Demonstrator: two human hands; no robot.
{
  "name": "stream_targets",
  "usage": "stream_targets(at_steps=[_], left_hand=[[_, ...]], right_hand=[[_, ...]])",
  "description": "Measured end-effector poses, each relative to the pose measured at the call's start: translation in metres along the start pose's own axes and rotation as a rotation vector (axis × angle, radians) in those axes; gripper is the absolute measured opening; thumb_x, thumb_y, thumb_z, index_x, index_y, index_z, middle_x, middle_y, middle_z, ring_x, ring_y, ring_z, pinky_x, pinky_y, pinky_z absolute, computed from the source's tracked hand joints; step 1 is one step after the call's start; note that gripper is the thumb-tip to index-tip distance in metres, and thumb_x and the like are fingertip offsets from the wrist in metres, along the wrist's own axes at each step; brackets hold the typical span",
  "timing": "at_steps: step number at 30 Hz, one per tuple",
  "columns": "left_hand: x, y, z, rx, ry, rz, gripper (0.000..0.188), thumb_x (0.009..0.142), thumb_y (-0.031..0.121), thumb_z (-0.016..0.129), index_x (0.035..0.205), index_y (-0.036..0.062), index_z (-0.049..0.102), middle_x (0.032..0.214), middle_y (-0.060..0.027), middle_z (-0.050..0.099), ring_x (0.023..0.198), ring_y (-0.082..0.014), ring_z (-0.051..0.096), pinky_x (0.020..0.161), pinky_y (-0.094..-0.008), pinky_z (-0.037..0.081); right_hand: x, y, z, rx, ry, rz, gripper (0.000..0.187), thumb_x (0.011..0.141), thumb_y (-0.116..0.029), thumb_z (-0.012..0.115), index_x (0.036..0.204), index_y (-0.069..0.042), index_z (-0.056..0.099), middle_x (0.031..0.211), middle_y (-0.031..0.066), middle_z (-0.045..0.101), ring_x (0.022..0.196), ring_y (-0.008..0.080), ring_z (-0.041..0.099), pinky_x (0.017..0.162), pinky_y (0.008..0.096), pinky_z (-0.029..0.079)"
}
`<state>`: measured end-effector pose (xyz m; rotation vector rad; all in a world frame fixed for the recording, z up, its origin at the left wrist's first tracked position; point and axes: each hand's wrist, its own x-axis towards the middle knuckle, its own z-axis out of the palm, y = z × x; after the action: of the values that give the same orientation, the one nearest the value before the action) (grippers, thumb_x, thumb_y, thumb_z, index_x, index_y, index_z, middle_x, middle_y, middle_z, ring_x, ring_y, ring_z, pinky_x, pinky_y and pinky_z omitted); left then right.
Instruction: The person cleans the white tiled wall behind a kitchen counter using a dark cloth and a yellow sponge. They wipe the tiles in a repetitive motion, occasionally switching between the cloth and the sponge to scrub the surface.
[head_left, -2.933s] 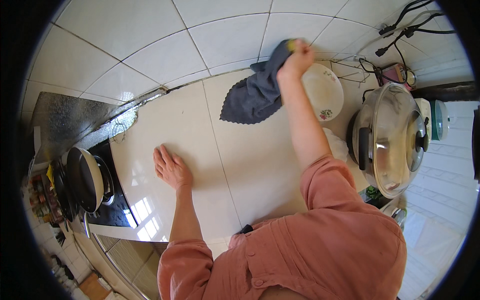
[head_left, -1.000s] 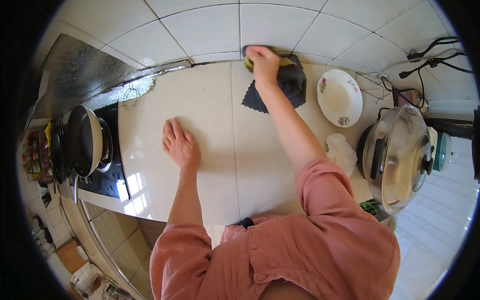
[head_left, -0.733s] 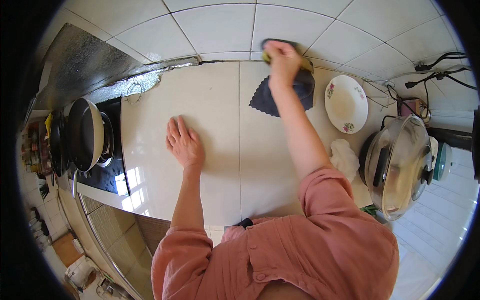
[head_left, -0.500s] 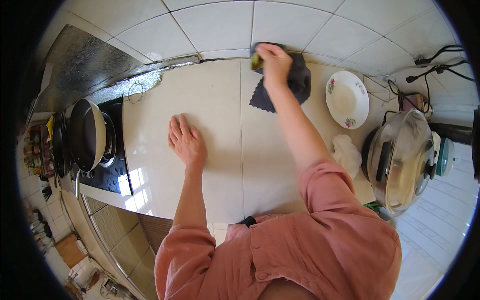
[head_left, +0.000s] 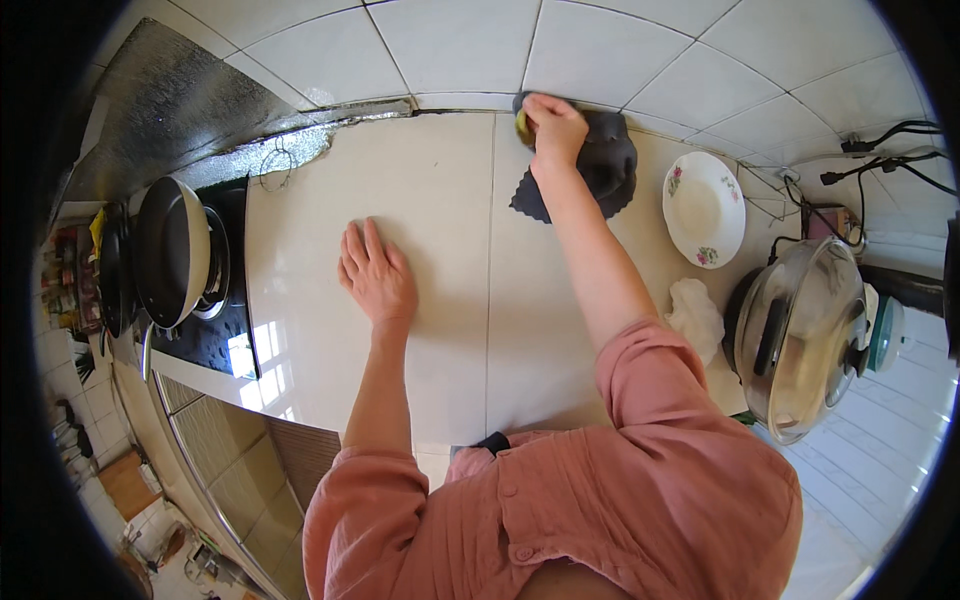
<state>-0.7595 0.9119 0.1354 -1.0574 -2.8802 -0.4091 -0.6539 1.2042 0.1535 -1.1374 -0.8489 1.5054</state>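
My right hand [head_left: 558, 130] is closed on a dark grey cloth [head_left: 608, 165] with a scalloped edge, up against the foot of the tiled wall at the back of the counter. A small yellow-green patch [head_left: 523, 127] shows beside my fingertips; whether it belongs to the cloth or is a separate piece, I cannot tell. The rest of the cloth spreads out beneath my hand and wrist. Left of the counter seam, my left hand [head_left: 380, 275] lies flat on the pale countertop [head_left: 440, 340] with its fingers stretched out, holding nothing.
At the right are a flower-patterned white plate [head_left: 705, 212], a crumpled whitish bundle [head_left: 695, 318], a pan under a glass lid [head_left: 800, 340] and black cables [head_left: 880, 155]. A frying pan [head_left: 175, 250] sits on the black hob [head_left: 215, 340] at the left. A wire loop [head_left: 278, 168] lies near the back.
My right hand has shifted slightly along the wall base, still gripping the cloth. My left hand stays flat on the counter. The whole view has turned a little.
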Motion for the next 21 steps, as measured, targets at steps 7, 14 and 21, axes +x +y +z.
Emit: stream_targets(at_steps=[7,14,21], left_hand=[[-0.007,-0.002,0.001,0.012,-0.014,-0.01,0.051,0.105,0.027,0.043,0.155,0.0159,0.044,0.165,-0.0099,0.036,0.154,-0.0266,0.028,0.125,-0.0473,0.018],[-0.006,-0.005,0.0,0.024,-0.004,-0.025,0.051,0.105,0.027,0.044,0.154,0.0149,0.046,0.165,-0.0103,0.036,0.154,-0.0272,0.029,0.125,-0.0478,0.019],[-0.005,-0.007,0.003,0.031,0.009,-0.017,0.05,0.105,0.026,0.044,0.153,0.0147,0.047,0.163,-0.0106,0.038,0.153,-0.0277,0.031,0.124,-0.0485,0.02]], right_hand=[[-0.007,-0.008,-0.001,0.104,0.019,0.038,0.008,0.086,0.002,0.077,0.093,0.003,0.074,0.085,0.0038,0.071,0.077,0.0119,0.064,0.07,0.0249,0.05],[-0.032,-0.038,0.046,0.079,-0.291,-0.114,0.014,0.089,-0.003,0.075,0.1,0.005,0.077,0.088,0.0036,0.074,0.078,0.0095,0.064,0.072,0.0242,0.051],[-0.04,-0.015,0.065,0.027,-0.246,-0.087,0.013,0.089,-0.002,0.075,0.099,0.003,0.079,0.088,0.0036,0.075,0.078,0.0092,0.065,0.072,0.0251,0.052]])
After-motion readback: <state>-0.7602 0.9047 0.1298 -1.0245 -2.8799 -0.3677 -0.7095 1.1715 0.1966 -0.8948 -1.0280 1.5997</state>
